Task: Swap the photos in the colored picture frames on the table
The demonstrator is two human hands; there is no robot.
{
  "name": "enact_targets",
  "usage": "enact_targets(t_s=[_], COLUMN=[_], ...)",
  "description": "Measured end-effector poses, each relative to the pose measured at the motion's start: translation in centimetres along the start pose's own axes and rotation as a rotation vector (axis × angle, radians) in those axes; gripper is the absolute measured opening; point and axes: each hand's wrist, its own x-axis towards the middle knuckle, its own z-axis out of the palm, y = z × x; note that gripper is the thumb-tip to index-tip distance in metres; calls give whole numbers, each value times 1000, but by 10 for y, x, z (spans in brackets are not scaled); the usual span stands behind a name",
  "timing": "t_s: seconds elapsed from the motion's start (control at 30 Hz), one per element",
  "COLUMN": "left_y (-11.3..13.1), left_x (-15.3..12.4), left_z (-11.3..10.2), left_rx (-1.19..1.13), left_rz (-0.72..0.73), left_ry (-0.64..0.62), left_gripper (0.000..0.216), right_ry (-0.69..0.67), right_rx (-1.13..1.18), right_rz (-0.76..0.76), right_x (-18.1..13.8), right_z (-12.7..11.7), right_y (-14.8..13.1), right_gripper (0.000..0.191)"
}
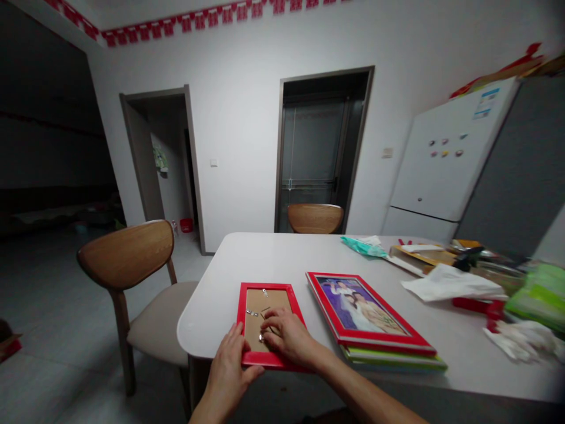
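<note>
A small red picture frame [269, 288] lies face down near the front edge of the white table [273, 253], its brown backing board and metal clips showing. My left hand [228, 362] rests on the frame's lower left corner with the thumb on the red border, fingers loosely apart. My right hand [286, 335] lies on the backing board, fingers curled and pressing at a small metal clip [261, 337]. To the right, a larger red frame [366, 309] with a photo of people lies face up on a stack of green and other coloured frames.
Wooden chairs stand at the table's left [128, 253] and far side [315, 217]. The right of the table holds white paper [450, 281], a teal bag [362, 246], green packets [541, 291] and assorted clutter. A white fridge [445, 165] stands behind, beside two doorways.
</note>
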Motion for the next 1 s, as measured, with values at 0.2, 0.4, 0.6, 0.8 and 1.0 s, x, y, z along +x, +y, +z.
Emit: enact_targets(t_s=[0.2, 0.4, 0.6, 0.8, 1.0], left_y=[-1, 4, 7, 10, 9], left_x=[1, 2, -1, -2, -1], left_z=[1, -1, -2, -4, -4], left_rx=[30, 78, 65, 11, -13], left_rz=[11, 2, -6, -26, -17], left_ry=[19, 0, -16, -26, -30], left_gripper=[25, 26, 27, 27, 28], right_ry=[39, 92, 108, 122, 96], right_rx=[-188, -272, -302, -338, -313], right_rz=[110, 221, 286, 416, 425], right_x=[32, 54, 56, 63, 66], right_z=[13, 27, 25, 17, 19], right_y=[-8, -12, 2, 27, 32], right_gripper=[26, 24, 26, 31, 31])
